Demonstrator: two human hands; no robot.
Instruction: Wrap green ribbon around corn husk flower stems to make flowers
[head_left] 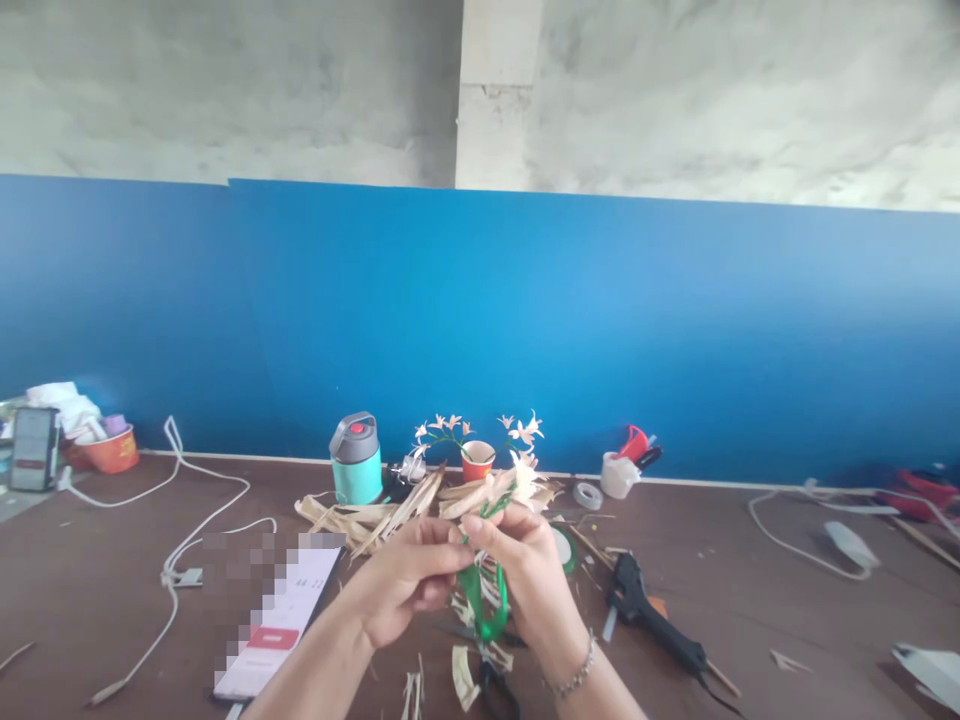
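Note:
My left hand [409, 585] and my right hand [525, 570] meet above the brown table [750, 620], fingertips pinched together on a thin stem wrapped in green floral tape [480, 600]. A loop of the green tape hangs down between my wrists. The stem carries a pale straw-coloured flower [517, 480] at its top. Under my hands lie dry husk strips [375, 515] and small cuttings. Scissors [495, 685] lie just below my hands.
A teal bottle [355, 458], an orange paper cup [477, 460] with small handmade flowers, a tape roll [587, 495], a white cup [619, 475] and a black glue gun [652, 610] sit nearby. White cables [187, 530] and a phone [277, 620] lie left. A blue panel backs the table.

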